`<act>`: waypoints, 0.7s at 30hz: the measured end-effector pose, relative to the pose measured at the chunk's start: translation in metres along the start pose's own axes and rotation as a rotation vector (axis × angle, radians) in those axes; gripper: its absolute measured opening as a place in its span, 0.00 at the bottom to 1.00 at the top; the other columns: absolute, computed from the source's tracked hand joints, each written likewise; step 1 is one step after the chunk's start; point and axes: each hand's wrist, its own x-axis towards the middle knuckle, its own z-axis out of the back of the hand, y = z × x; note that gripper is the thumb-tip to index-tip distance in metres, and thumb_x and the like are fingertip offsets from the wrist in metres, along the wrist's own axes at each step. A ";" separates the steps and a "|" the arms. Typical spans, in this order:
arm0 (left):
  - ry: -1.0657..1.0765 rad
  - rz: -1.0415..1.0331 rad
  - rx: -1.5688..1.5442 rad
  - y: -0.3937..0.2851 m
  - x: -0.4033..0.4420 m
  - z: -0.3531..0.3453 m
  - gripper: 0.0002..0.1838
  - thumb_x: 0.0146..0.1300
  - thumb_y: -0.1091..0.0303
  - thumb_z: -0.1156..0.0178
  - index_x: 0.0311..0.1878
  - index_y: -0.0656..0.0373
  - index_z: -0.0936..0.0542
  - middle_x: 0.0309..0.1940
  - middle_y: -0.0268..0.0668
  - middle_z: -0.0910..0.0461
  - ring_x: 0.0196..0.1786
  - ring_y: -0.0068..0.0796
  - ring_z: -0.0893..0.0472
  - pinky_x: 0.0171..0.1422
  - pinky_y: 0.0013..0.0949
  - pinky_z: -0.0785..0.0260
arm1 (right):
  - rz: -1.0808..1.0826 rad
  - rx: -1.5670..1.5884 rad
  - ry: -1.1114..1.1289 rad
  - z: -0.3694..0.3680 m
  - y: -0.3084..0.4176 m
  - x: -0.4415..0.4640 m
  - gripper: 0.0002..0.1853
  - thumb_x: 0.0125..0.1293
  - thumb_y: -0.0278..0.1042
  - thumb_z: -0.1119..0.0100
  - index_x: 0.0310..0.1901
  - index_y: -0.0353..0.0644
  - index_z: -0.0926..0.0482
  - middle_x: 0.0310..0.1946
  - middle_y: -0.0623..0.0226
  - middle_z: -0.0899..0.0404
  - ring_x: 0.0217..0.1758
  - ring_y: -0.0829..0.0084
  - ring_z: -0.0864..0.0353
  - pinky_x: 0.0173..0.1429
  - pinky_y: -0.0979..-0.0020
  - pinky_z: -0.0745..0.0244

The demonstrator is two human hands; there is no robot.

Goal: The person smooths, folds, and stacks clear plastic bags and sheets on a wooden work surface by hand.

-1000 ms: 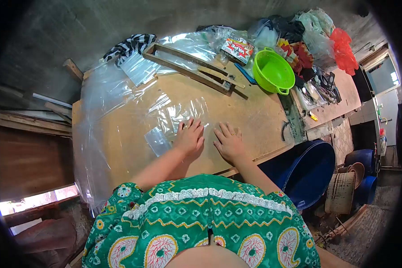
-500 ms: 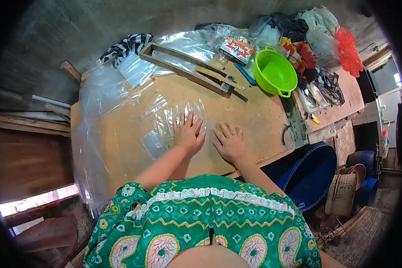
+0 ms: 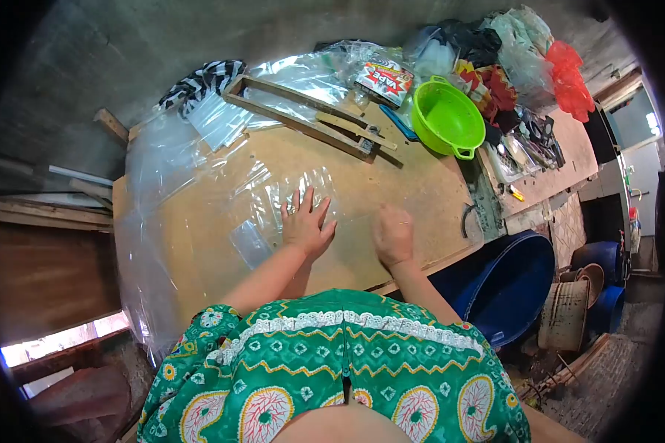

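Observation:
My left hand [image 3: 307, 224] lies with its fingers spread on a clear plastic sheet [image 3: 325, 183] that covers part of the wooden board [image 3: 428, 192]. Just left of my wrist is a small clear plastic bag [image 3: 251, 244], flat on the board. To the right, my right hand [image 3: 394, 230] is closed, its fingers curled together over the board. Whether anything is inside those fingers is hidden.
A wooden frame [image 3: 295, 119] lies across the back, beside a VAPE box [image 3: 384, 81] and a green basin [image 3: 448, 118]. Tools [image 3: 528, 144] and a red bag [image 3: 569, 80] are at the right. Below the board's right edge stands a blue drum [image 3: 513, 284].
The fingers of my right hand have curled in from lying spread on the board, and the hand has shifted slightly right. My left hand has moved slightly forward and left, its fingers spreading wider.

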 end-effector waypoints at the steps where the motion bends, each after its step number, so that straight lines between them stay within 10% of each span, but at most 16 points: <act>1: -0.025 -0.002 -0.013 0.000 0.000 -0.001 0.27 0.47 0.50 0.46 0.52 0.44 0.32 0.59 0.41 0.45 0.62 0.47 0.49 0.61 0.55 0.60 | -0.128 0.050 -0.090 0.002 -0.022 -0.005 0.18 0.45 0.37 0.42 0.40 0.46 0.28 0.40 0.59 0.30 0.45 0.60 0.32 0.51 0.60 0.41; 2: -0.049 -0.003 -0.029 0.000 -0.001 -0.002 0.26 0.46 0.51 0.46 0.52 0.45 0.31 0.58 0.42 0.43 0.62 0.48 0.48 0.60 0.57 0.58 | -0.371 0.474 -0.313 -0.008 -0.060 -0.018 0.17 0.44 0.38 0.41 0.39 0.45 0.27 0.38 0.59 0.29 0.44 0.59 0.32 0.49 0.60 0.40; 4: -0.052 -0.015 -0.031 0.000 -0.002 -0.002 0.26 0.46 0.51 0.46 0.51 0.46 0.30 0.59 0.41 0.44 0.62 0.48 0.48 0.59 0.57 0.58 | -0.545 0.272 -0.545 0.014 -0.106 -0.028 0.17 0.43 0.40 0.40 0.36 0.45 0.26 0.36 0.59 0.28 0.42 0.59 0.31 0.47 0.61 0.38; 5: -0.053 -0.015 -0.018 0.001 -0.002 -0.003 0.26 0.46 0.51 0.46 0.51 0.46 0.30 0.59 0.41 0.44 0.62 0.48 0.48 0.59 0.57 0.58 | -0.459 -0.349 -0.513 0.039 -0.110 -0.023 0.16 0.43 0.40 0.40 0.36 0.45 0.26 0.36 0.61 0.28 0.42 0.61 0.31 0.46 0.61 0.37; 8: -0.041 -0.008 0.000 0.000 -0.001 -0.002 0.26 0.46 0.50 0.46 0.52 0.46 0.31 0.59 0.41 0.45 0.62 0.47 0.49 0.60 0.57 0.58 | -0.539 -0.595 -0.450 0.061 -0.122 -0.029 0.14 0.45 0.40 0.42 0.36 0.47 0.25 0.35 0.65 0.28 0.42 0.62 0.30 0.44 0.63 0.36; 14: -0.046 0.015 -0.013 0.001 -0.003 -0.001 0.27 0.46 0.50 0.46 0.52 0.45 0.31 0.59 0.42 0.44 0.62 0.47 0.48 0.60 0.56 0.59 | -0.683 -0.510 -0.304 0.052 -0.148 -0.029 0.07 0.48 0.36 0.46 0.30 0.49 0.22 0.32 0.64 0.26 0.40 0.63 0.29 0.43 0.65 0.34; 21: -0.057 0.000 -0.023 0.002 -0.003 0.004 0.27 0.46 0.50 0.46 0.52 0.43 0.31 0.59 0.42 0.44 0.61 0.47 0.47 0.60 0.54 0.58 | -0.410 -0.418 -0.662 0.074 -0.111 -0.008 0.06 0.51 0.30 0.49 0.30 0.39 0.25 0.28 0.59 0.27 0.31 0.60 0.28 0.36 0.65 0.33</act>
